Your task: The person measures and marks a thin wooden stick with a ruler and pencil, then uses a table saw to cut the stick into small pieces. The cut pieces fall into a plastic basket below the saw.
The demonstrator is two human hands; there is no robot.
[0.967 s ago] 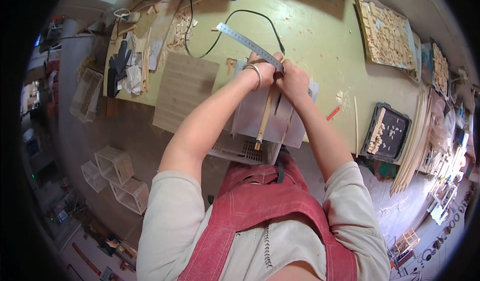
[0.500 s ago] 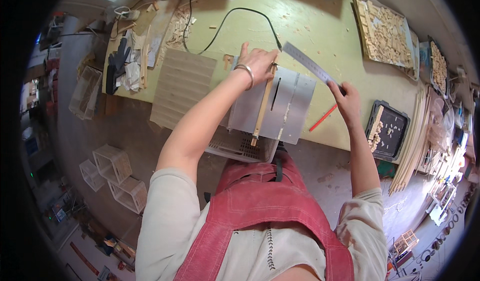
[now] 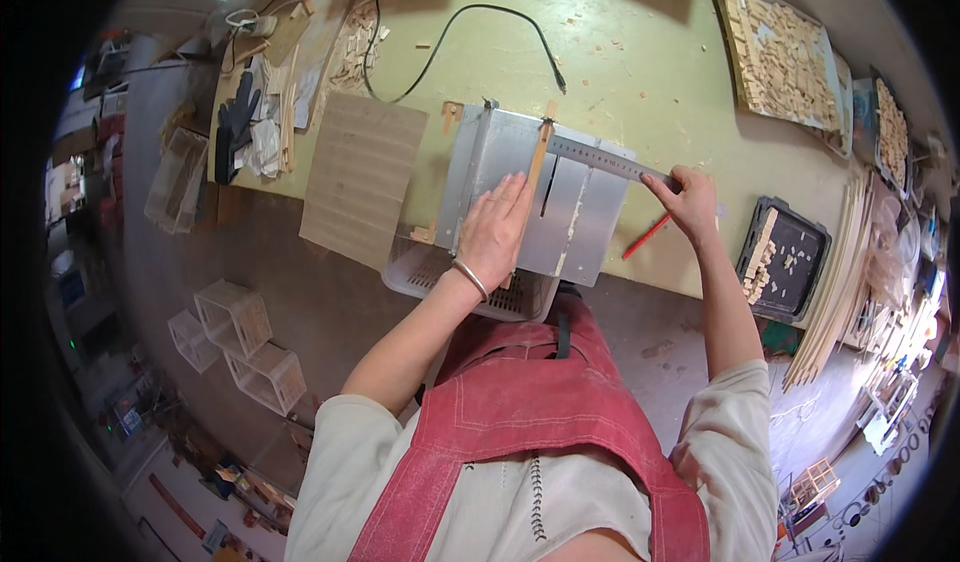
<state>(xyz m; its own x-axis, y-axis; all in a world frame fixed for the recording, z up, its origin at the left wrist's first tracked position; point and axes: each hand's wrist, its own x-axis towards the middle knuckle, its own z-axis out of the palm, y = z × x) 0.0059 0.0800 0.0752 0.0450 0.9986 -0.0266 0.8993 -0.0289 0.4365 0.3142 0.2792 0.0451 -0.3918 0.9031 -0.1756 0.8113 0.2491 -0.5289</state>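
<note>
My left hand (image 3: 492, 230) lies with its fingers stretched out flat along the wooden strip (image 3: 538, 162), which runs across a silver metal plate like a small table saw top (image 3: 592, 217) with a narrow dark slot. In a pinch between thumb and fingers, my right hand (image 3: 690, 205) grips the outer end of a steel ruler (image 3: 605, 159). The ruler's other end meets the strip near its far end and lies across the plate. On the table by my right hand is a red pencil-like stick (image 3: 645, 237), its ends partly hard to make out.
A brown corrugated sheet (image 3: 362, 172) lies left of the plate, and a light plastic basket (image 3: 400, 274) is below its front edge. A black cable (image 3: 490, 7) curls behind. At right are a black tray (image 3: 800, 252), a tray of wood pieces (image 3: 780, 57) and long wooden strips (image 3: 830, 272).
My left hand has moved from the strip's far end toward me, to its nearer part. My right hand has lowered the ruler from beyond the plate onto it, against the strip.
</note>
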